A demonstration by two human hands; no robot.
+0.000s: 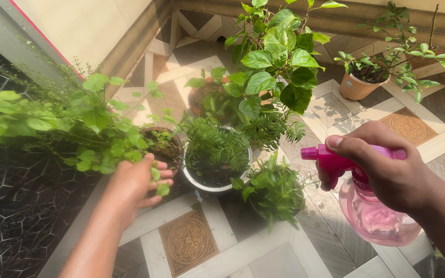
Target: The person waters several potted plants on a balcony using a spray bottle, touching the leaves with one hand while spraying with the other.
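Note:
My right hand (382, 167) grips a pink spray bottle (374, 211) by its pink trigger head, nozzle pointing left toward the potted plants. My left hand (135, 183) reaches into the leafy green plant (78, 128) at the left, fingers spread among its small leaves, holding nothing. Between my hands stand a feathery plant in a white pot (215, 177) and a small bushy plant (274, 190). Behind them rises a tall broad-leaved plant (274, 62) in a terracotta pot.
A small terracotta pot with a thin-stemmed plant (359, 82) stands at the back right. A dark brown pot (166, 146) sits by my left hand. Patterned floor tiles (189, 242) lie underneath, a dark grille (11, 206) at left, a low wall behind.

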